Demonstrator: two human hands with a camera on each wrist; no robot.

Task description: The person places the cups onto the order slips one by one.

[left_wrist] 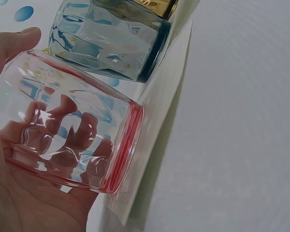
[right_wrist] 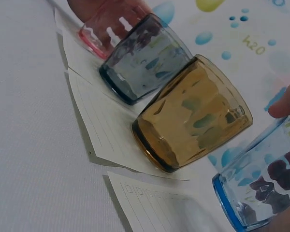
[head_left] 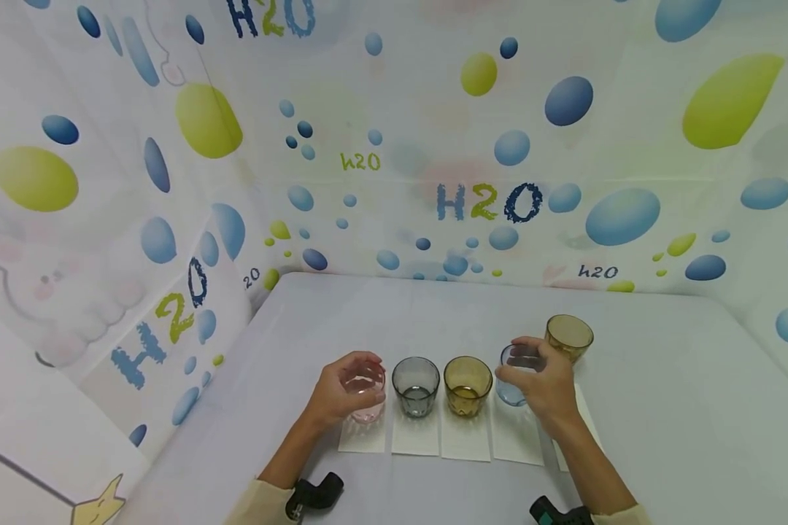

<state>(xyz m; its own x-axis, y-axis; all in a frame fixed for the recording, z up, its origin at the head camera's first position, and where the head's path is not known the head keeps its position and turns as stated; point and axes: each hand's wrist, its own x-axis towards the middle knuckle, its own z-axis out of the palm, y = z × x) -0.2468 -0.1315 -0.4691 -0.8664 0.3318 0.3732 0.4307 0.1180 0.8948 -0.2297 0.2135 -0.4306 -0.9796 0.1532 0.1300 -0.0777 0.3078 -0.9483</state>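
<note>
My left hand grips a clear pink-tinted glass standing over the leftmost paper slip. Its fingers wrap behind the glass and show through it in the left wrist view, the thumb on the near side. A smoky grey glass and an amber glass stand upright in a row to its right. At the row's right end, my right hand holds a clear blue glass between thumb and curled fingers; the right wrist view shows its thick blue base. Another amber glass sits behind that hand, partly hidden.
Several pale lined paper slips lie side by side under the row, one partly covered by the right wrist. The white tabletop ends at back and left against white sheets printed with coloured drops and lettering.
</note>
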